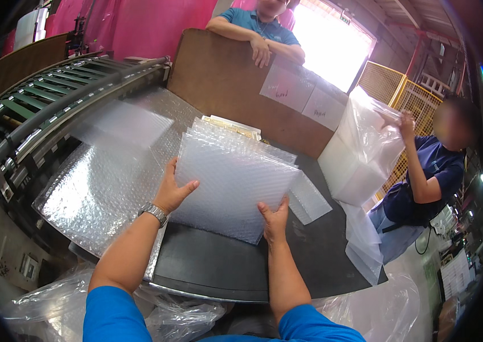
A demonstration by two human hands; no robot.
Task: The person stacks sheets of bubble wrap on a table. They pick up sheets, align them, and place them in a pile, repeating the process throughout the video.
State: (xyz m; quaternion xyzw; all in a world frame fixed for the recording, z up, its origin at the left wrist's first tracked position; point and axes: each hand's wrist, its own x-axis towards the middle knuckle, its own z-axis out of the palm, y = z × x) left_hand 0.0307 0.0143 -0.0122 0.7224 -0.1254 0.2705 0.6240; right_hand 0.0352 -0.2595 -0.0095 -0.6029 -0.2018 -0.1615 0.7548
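Both my hands grip a stack of clear bubble-wrap sheets or pouches [227,188] by its sides, tilted up over the dark tabletop [207,256]. My left hand [176,187], with a metal watch at the wrist, has its thumb across the stack's left edge. At the lower right edge, my right hand [274,219] presses its thumb on the front; its other fingers are mostly hidden behind. Another bubble-wrap piece [310,199] lies to the right, partly under the stack. Behind the stack shows a cream-coloured bundle [236,126].
Bubble wrap [90,199] covers the table's left side, with a loose sheet [130,122] beside the roller conveyor [53,85]. A brown board [224,74] stands behind; a person [258,34] leans over it. At right, another person [424,165] handles a plastic-wrapped stack [358,154].
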